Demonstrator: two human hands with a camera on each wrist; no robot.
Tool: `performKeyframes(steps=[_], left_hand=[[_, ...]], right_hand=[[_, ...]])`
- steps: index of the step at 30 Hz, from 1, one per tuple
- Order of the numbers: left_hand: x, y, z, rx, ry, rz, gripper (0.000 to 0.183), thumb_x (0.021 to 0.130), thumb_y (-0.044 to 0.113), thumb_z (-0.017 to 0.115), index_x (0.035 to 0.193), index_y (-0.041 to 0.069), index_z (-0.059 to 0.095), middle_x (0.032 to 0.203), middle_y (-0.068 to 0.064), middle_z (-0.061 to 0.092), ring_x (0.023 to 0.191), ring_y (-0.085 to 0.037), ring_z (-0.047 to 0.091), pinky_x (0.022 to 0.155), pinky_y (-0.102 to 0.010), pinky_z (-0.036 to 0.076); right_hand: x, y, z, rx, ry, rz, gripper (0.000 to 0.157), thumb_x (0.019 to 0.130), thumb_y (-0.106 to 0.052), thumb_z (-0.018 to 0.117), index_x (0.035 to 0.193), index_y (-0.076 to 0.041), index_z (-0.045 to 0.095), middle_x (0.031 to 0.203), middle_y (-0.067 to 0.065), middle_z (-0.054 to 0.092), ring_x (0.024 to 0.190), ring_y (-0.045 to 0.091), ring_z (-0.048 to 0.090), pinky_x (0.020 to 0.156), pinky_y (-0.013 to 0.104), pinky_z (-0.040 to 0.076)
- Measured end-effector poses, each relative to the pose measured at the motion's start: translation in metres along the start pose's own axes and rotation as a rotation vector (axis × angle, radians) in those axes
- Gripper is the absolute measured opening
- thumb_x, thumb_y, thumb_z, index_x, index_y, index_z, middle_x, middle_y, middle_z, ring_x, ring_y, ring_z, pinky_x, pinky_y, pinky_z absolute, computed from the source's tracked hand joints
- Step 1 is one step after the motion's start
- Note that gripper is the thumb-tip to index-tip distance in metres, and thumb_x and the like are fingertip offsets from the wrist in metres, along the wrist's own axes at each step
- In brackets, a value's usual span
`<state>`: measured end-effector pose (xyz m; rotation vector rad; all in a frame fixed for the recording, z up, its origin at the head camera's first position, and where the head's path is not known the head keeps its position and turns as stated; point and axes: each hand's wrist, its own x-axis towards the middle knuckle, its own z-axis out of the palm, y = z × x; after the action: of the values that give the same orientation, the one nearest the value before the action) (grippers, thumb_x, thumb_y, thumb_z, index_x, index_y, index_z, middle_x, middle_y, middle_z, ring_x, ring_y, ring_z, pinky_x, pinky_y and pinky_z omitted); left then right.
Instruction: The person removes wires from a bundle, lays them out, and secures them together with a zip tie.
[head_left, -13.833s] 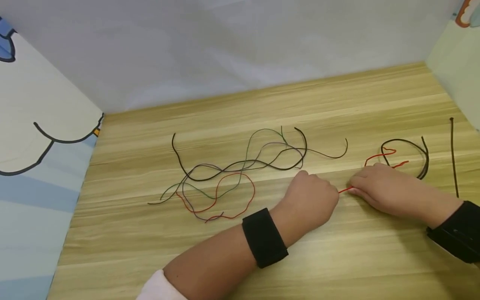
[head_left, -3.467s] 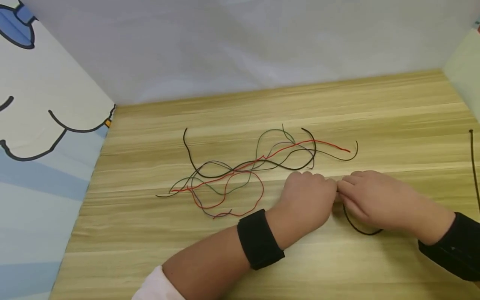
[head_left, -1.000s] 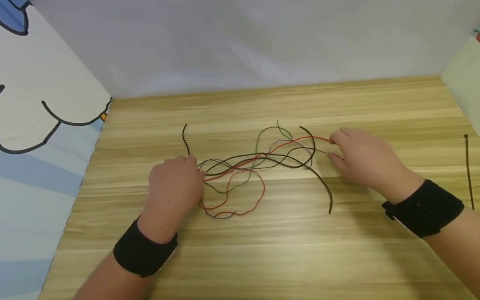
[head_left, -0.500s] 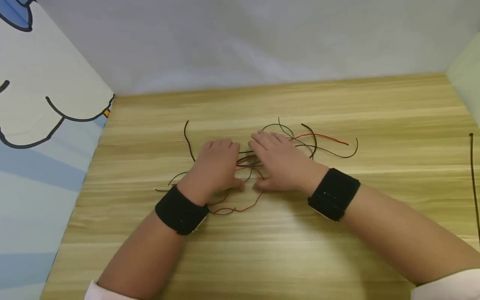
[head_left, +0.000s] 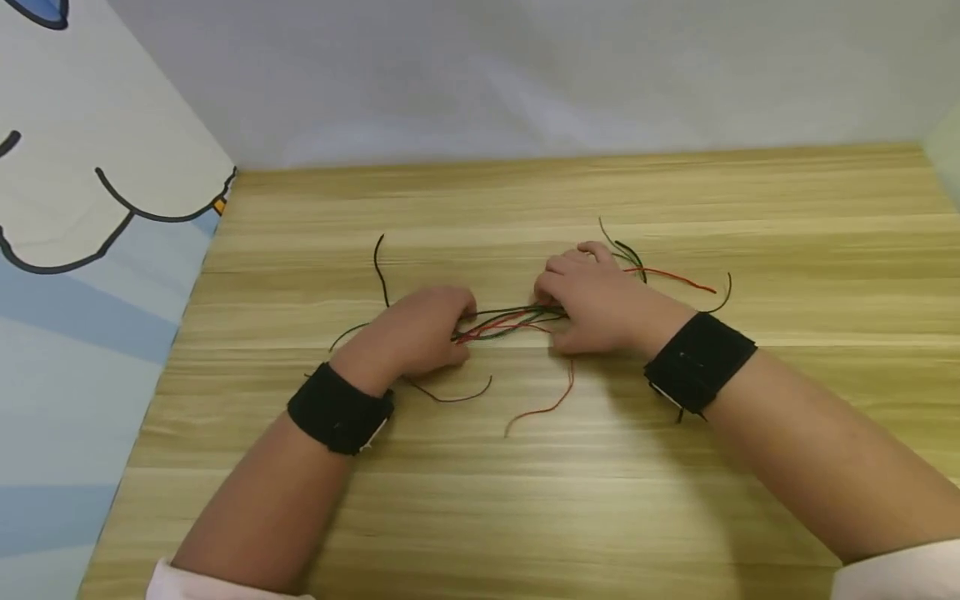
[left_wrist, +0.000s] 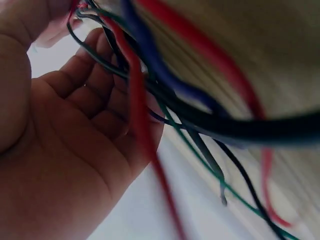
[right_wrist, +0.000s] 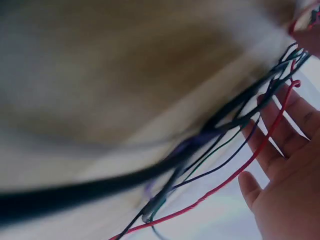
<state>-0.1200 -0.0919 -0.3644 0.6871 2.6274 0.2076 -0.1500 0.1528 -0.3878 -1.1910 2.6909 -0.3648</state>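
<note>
A bundle of wires (head_left: 510,317), black, red and green, stretches between both hands above the table. My left hand (head_left: 420,329) grips its left part, fingers and thumb curled about the strands. In the left wrist view, a red wire (left_wrist: 135,95), a blue wire (left_wrist: 155,65) and a thick black wire (left_wrist: 240,127) cross the palm. My right hand (head_left: 600,300) holds the bundle's right part. In the right wrist view, its thumb lies by the strands at the upper corner, and a red wire (right_wrist: 215,191) runs along them near the fingers. The hands hide much of the wires.
Loose ends stick out: a black one (head_left: 379,267) at left, a red one (head_left: 682,281) at right, a purple one (head_left: 453,401) and a thin red one (head_left: 551,407) in front. A grey wall (head_left: 525,83) rises behind the wooden table (head_left: 487,517).
The right hand first let go of the red wire at the right. Both hands came together over the spread wires, gathered them into a narrow bundle, then moved slightly apart along it.
</note>
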Motion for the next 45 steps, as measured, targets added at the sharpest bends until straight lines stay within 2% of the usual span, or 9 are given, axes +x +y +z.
performKeyframes(steps=[6,11,19,25,32,35,38,42,45], left_hand=[[-0.003,0.017,0.011,0.17,-0.048,-0.015,0.011,0.094,0.007,0.048,0.1,0.009,0.058,0.09,-0.007,0.061,0.081,-0.024,0.057,0.071,-0.04,0.052],[-0.014,0.029,0.017,0.336,0.032,-0.012,0.018,0.1,0.005,0.041,0.106,0.003,0.057,0.091,-0.011,0.055,0.074,-0.026,0.055,0.061,-0.04,0.054],[-0.019,0.02,0.023,0.295,0.132,0.039,0.009,0.1,0.01,0.041,0.095,0.01,0.048,0.073,-0.003,0.048,0.057,-0.017,0.048,0.047,-0.035,0.047],[-0.03,0.006,0.025,0.254,0.126,0.119,0.019,0.1,0.021,0.046,0.083,0.012,0.044,0.062,0.0,0.047,0.053,-0.017,0.046,0.048,-0.034,0.043],[-0.046,-0.022,0.029,0.279,0.115,0.096,0.02,0.099,0.021,0.049,0.082,0.012,0.043,0.054,0.001,0.044,0.048,-0.017,0.044,0.047,-0.035,0.041],[-0.048,-0.028,0.031,0.259,0.132,0.101,0.025,0.099,0.032,0.049,0.085,0.011,0.042,0.053,0.001,0.045,0.046,-0.017,0.045,0.046,-0.036,0.042],[-0.046,-0.03,0.033,0.249,0.174,0.108,0.034,0.096,0.043,0.05,0.085,0.011,0.043,0.053,0.002,0.046,0.046,-0.017,0.046,0.046,-0.038,0.043],[-0.042,-0.031,0.034,0.3,0.192,0.131,0.023,0.098,0.031,0.049,0.087,0.011,0.046,0.059,0.001,0.047,0.051,-0.018,0.048,0.048,-0.039,0.045],[-0.038,-0.032,0.035,0.351,0.203,0.167,0.011,0.099,0.017,0.047,0.092,0.009,0.05,0.07,-0.002,0.051,0.062,-0.021,0.052,0.056,-0.04,0.048]], right_hand=[[-0.01,-0.006,0.006,-0.032,-0.08,0.041,0.019,0.078,-0.008,0.064,0.096,-0.012,0.058,0.088,0.002,0.056,0.084,0.023,0.053,0.087,0.046,0.043],[-0.027,-0.008,0.01,-0.059,-0.133,0.085,0.018,0.09,-0.007,0.056,0.107,-0.005,0.059,0.095,0.008,0.057,0.085,0.025,0.057,0.075,0.043,0.052],[-0.058,0.003,0.0,0.067,-0.154,0.154,0.011,0.097,-0.005,0.046,0.106,-0.007,0.053,0.085,0.004,0.061,0.075,0.018,0.058,0.068,0.036,0.05],[-0.079,0.013,-0.002,0.085,-0.157,0.157,0.017,0.099,-0.021,0.05,0.085,-0.012,0.052,0.062,-0.002,0.046,0.055,0.014,0.045,0.057,0.03,0.041],[-0.095,0.025,0.001,0.042,-0.116,0.161,0.019,0.099,-0.023,0.051,0.082,-0.014,0.047,0.059,-0.003,0.039,0.053,0.012,0.041,0.054,0.03,0.038],[-0.099,0.026,0.004,0.026,-0.063,0.144,0.013,0.098,-0.024,0.053,0.097,-0.011,0.051,0.065,-0.003,0.054,0.056,0.009,0.051,0.055,0.031,0.045],[-0.1,0.026,0.007,0.009,-0.023,0.141,0.025,0.097,-0.022,0.054,0.118,-0.009,0.049,0.087,0.003,0.068,0.073,0.014,0.063,0.065,0.037,0.053],[-0.102,0.022,0.013,-0.093,-0.029,0.113,0.034,0.098,-0.018,0.052,0.129,-0.006,0.047,0.111,0.008,0.062,0.101,0.026,0.06,0.082,0.047,0.051],[-0.103,0.018,0.016,-0.212,-0.008,0.061,0.038,0.096,-0.013,0.054,0.132,-0.003,0.048,0.111,0.011,0.057,0.105,0.03,0.054,0.085,0.052,0.047]])
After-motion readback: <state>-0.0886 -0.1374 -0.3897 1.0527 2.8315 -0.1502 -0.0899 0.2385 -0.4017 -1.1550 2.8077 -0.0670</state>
